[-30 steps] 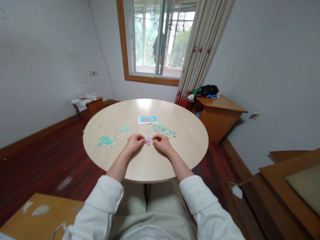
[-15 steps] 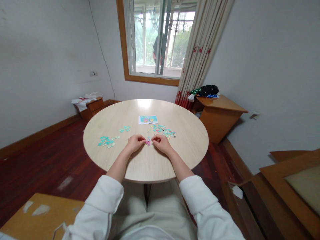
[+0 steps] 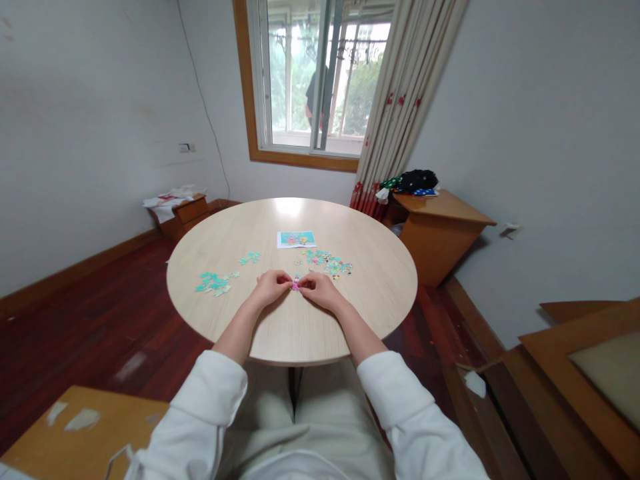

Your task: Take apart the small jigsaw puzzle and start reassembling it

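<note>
On the round pale wooden table (image 3: 280, 327) my left hand (image 3: 270, 287) and my right hand (image 3: 317, 289) rest side by side, fingers curled and pinching a small pink cluster of puzzle pieces (image 3: 296, 284) between their fingertips. Just beyond my right hand lies a loose heap of multicoloured puzzle pieces (image 3: 327, 261). Turquoise pieces (image 3: 214, 283) lie in a group to the left, with a smaller turquoise group (image 3: 249, 257) behind them. A printed reference picture (image 3: 296, 239) lies flat farther back.
A wooden cabinet (image 3: 434, 230) with dark clothing on top stands at the right by the curtain. A low wooden box (image 3: 184, 212) with papers sits by the left wall. Wooden furniture edges show at the bottom left and at the right. A window is behind the table.
My right hand has slid slightly left, closing the gap so both hands' fingertips now meet over the pink pieces. My left hand has barely moved.
</note>
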A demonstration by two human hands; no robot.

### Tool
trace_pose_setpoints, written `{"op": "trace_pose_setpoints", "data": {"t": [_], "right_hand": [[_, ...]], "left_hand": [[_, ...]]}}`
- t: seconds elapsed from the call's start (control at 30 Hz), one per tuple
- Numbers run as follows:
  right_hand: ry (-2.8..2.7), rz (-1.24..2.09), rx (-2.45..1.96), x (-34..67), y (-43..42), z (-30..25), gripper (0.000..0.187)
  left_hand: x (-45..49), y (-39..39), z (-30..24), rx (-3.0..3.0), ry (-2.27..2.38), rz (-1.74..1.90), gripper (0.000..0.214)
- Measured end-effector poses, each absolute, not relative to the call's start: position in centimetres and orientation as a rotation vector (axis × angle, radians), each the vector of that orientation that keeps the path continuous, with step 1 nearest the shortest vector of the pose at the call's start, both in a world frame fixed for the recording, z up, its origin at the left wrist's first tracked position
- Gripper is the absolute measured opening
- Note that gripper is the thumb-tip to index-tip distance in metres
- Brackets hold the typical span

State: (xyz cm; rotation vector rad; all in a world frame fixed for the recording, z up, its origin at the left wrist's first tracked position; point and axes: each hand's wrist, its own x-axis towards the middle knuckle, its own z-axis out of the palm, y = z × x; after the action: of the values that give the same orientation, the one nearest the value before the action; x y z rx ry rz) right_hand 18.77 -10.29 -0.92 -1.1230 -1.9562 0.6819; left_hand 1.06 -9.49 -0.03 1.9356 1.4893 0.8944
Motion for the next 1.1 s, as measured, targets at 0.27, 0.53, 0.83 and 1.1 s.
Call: {"op": "trace_pose_setpoints", "data": {"t": [0.27, 0.53, 0.83, 1.1], "right_hand": [[-1.995, 0.631, -1.078, 18.8, -10.3, -0.8, 0.013], [-2.011, 0.626, -1.1, 18.8, -10.4, -0.6, 0.016], [-1.775, 0.517, -1.146, 19.0, -9.9, -0.8, 0.015], [-1.223, 0.464, -1.269, 21.7, -8.2, -0.8, 0.014]], "left_hand": [[1.1, -9.6, 0.1, 1.96, 1.506, 0.863, 0.017], [1.5, -10.1, 0.9, 2.063, 1.64, 0.78, 0.01], [1.3, -9.9, 0.7, 1.976, 1.665, 0.892, 0.011], [0.9, -9.4, 0.8, 1.841, 1.781, 1.081, 0.026]]}}
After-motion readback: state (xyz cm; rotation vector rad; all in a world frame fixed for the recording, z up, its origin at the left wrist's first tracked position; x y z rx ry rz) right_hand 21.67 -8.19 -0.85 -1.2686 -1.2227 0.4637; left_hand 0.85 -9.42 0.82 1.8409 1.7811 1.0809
